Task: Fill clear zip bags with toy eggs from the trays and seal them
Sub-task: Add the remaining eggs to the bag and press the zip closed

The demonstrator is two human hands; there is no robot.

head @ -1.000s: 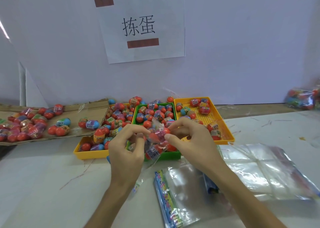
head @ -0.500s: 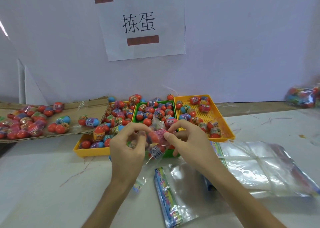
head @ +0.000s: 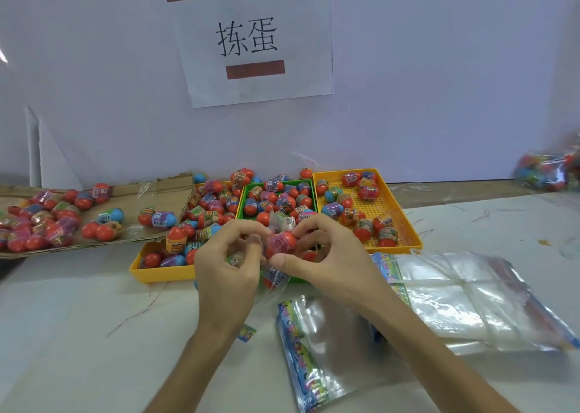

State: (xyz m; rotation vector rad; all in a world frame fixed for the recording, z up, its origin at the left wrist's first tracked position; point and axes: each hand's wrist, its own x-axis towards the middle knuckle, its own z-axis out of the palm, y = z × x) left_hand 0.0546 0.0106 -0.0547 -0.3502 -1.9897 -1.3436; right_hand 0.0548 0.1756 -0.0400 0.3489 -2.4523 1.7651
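Between my hands hangs a clear zip bag (head: 276, 279) with a few toy eggs inside, a red one (head: 281, 243) uppermost. My left hand (head: 227, 262) pinches the bag's left top edge. My right hand (head: 326, 255) pinches its right top edge, thumb against the plastic near the red egg. Both hands are just in front of the green tray (head: 241, 204), which is full of red, blue and wrapped eggs. A yellow tray (head: 157, 273) of eggs sits to its left and another yellow tray (head: 405, 221) with fewer eggs to its right.
A flattened cardboard sheet (head: 169, 189) at the left carries more eggs. Empty zip bags (head: 455, 296) lie in a pile at the right, one with a printed strip (head: 301, 359) near my right forearm. A filled bag (head: 549, 171) rests at the far right by the wall.
My hands have drawn a little closer together on the bag's top edge. The bag hangs between them much as before.
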